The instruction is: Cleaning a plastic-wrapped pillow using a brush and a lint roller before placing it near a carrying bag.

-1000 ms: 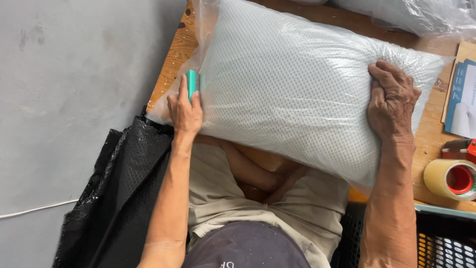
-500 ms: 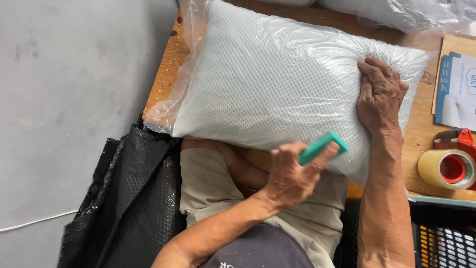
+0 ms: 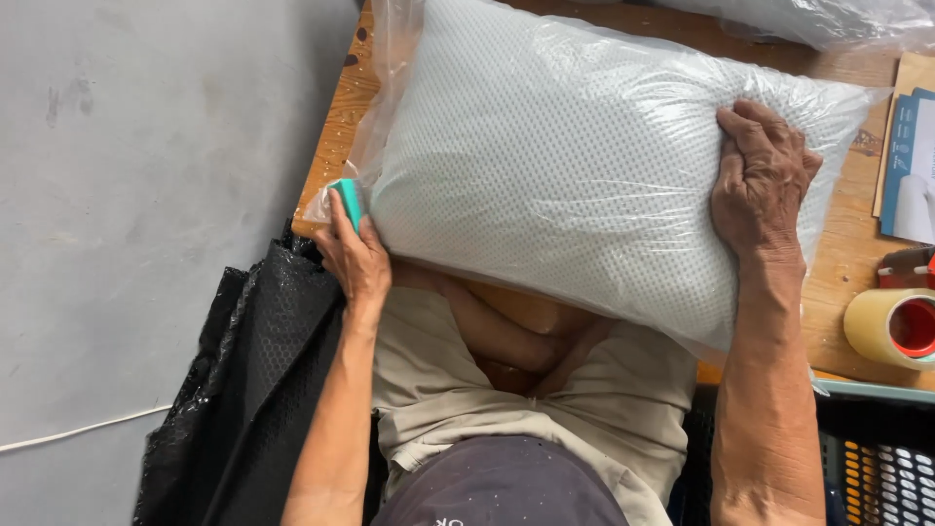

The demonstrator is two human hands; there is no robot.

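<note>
A white dotted pillow in a clear plastic bag lies across the wooden table, its near edge hanging over my lap. My left hand grips a small teal tool and holds it against the pillow's lower left corner, where loose plastic bunches out. My right hand presses flat on the pillow's right end, fingers curled over the bag.
A roll of tan tape with a red core sits at the table's right edge, beside blue and white printed sheets. Black plastic sheeting hangs at my left. A dark crate stands at lower right. More bagged material lies at the back.
My left hand swung with the teal tool from the pillow's left corner down to its near edge, then back to the left corner. My right hand stayed pressed on the right end.
</note>
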